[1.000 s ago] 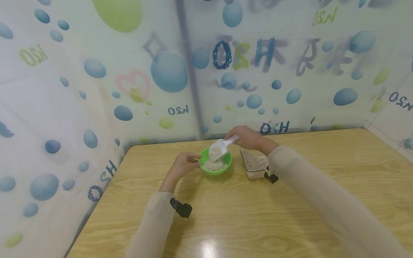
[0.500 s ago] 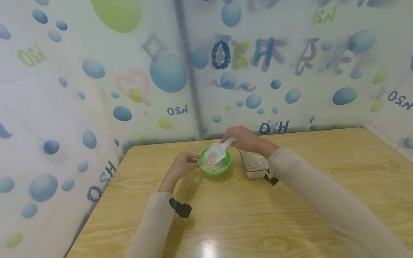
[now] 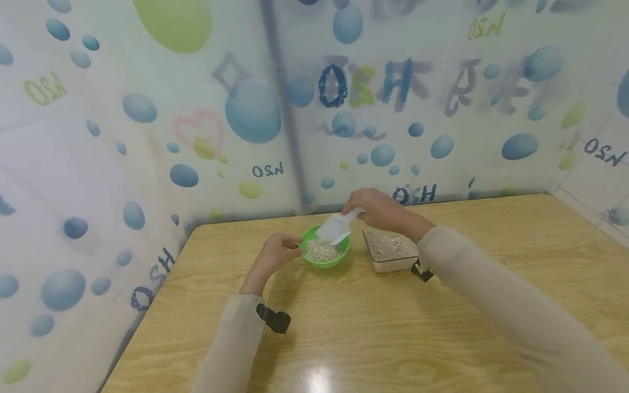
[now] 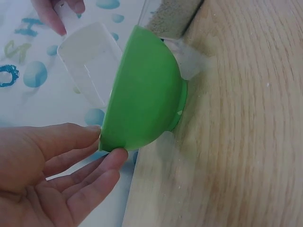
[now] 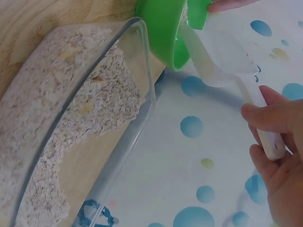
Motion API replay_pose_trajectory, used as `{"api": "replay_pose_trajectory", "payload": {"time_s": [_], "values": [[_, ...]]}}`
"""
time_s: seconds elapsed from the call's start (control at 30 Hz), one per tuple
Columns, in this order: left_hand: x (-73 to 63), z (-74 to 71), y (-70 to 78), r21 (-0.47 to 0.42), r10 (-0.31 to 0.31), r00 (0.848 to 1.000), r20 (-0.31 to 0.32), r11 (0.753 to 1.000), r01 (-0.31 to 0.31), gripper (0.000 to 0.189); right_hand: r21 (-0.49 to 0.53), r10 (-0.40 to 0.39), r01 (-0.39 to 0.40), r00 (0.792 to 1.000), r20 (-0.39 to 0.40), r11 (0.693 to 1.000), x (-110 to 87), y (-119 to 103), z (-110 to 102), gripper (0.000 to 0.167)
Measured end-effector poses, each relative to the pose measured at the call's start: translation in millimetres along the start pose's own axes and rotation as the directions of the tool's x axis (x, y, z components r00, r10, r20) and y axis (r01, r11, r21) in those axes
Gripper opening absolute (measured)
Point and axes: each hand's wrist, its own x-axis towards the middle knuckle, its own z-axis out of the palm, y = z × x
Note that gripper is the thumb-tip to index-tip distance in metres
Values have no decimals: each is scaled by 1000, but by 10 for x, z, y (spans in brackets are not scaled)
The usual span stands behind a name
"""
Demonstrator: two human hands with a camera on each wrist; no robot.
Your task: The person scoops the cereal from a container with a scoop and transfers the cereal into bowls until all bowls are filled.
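My left hand (image 3: pixel 276 252) pinches the left rim of a green bowl (image 4: pixel 144 90), thumb at the lip and fingers against its outer side. Rolled oats (image 3: pixel 321 251) lie in the bowl, which stands on its foot on the table. With curled fingers my right hand (image 3: pixel 377 209) grips the handle of a white scoop (image 3: pixel 335 228). The scoop is tipped over the bowl's far side, its front edge down toward the oats. In the left wrist view its inside (image 4: pixel 94 68) shows white, with no oats visible in it.
Right of the bowl, under my right forearm, stands a clear rectangular container (image 5: pixel 150 90) of oat flakes (image 5: pixel 106 85), part of its bottom bare. The wooden table (image 3: pixel 344 322) ends at a patterned wall sheet (image 3: pixel 442 180) close behind the bowl.
The scoop held oats earlier; it has tipped further over the bowl and its oats have slid out into it. My left hand has stayed on the rim.
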Motion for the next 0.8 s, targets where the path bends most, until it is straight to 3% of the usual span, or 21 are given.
{"api": "replay_pose_trajectory", "payload": {"time_s": [0.23, 0.47, 0.63, 0.8], "values": [[-50, -40, 79, 42, -15, 1000, -26, 999, 16, 32, 78, 69, -67, 997, -28, 995, -114, 105, -56, 27], [-116, -58, 179, 53, 19, 999, -43, 998, -17, 33, 106, 133, -131, 991, -14, 986, -290, 205, -254, 25], [-128, 12, 279, 35, 64, 997, -51, 997, -63, 31, 99, 196, -199, 980, 39, 975, -460, 306, -408, 25], [-105, 171, 429, 14, 99, 995, -32, 995, -99, 29, 97, 247, -254, 966, 82, 962, -627, 363, -538, 25]]}}
